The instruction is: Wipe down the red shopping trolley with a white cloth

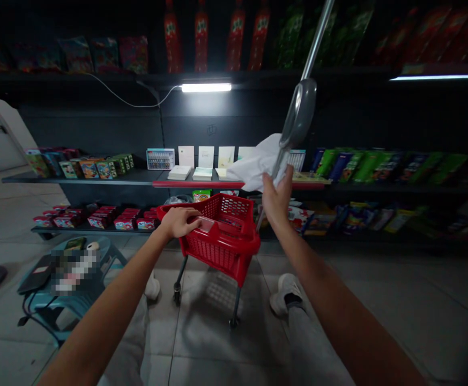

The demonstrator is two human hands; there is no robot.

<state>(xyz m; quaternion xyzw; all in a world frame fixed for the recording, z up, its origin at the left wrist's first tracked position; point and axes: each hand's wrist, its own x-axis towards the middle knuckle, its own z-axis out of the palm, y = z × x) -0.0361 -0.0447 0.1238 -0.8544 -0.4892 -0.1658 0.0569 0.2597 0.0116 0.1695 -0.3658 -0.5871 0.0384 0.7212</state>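
Observation:
A small red shopping cart [221,247] stands on dark legs with casters in front of me. My left hand [180,221] lies over its near handle bar, fingers curled onto it. My right hand [277,194] is closed around a metal pole [317,40] with a grey plastic grip [299,112], and around a white cloth [258,163] as well. The pole slants up and to the right; its lower end passes down behind the cart's right side. Whether the cloth is wrapped around the pole or only bunched against it, I cannot tell.
Shelves ahead hold notebooks [202,173], snack bags [362,165], small boxes [89,169] and red bottles [201,40]. A lit tube lamp [206,87] hangs under the upper shelf. A blue-grey stool [109,249] bearing a dark device stands at left. My shoes flank the cart.

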